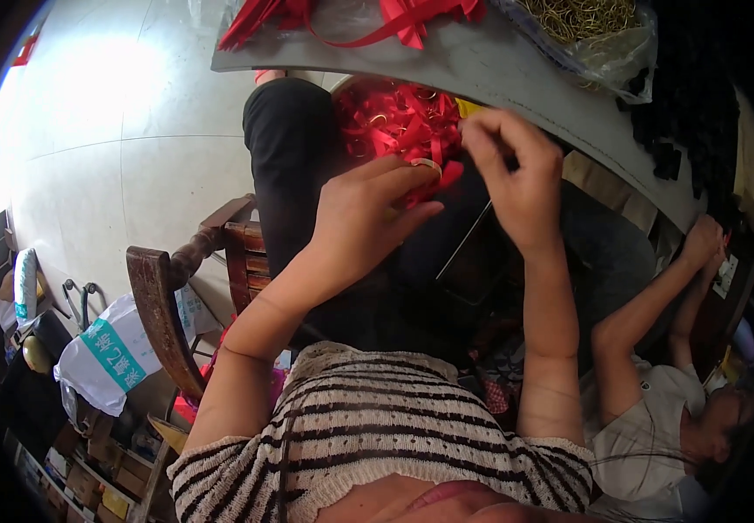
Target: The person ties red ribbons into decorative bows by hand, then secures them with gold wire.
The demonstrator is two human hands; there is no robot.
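My left hand [364,205] is closed on a red ribbon [451,174], its thumb reaching out below. A gold-coloured ring [427,164] shows at its fingertips, beside the ribbon. To the right and a little higher, my right hand [516,170] has its fingers curled toward the thumb in a pinch; anything between them is too small and blurred to name. Just beyond both hands, a round container [339,84] is filled with a heap of red ribbon pieces [394,118], several with gold-coloured rings among them.
A grey tabletop [560,113] curves across the far side, bearing red ribbons [412,17] and a plastic bag of gold-coloured rings [582,26]. A dark phone-like slab [468,261] lies on my lap. Left stands a wooden chair [163,296]; right, another person [656,418] sits working.
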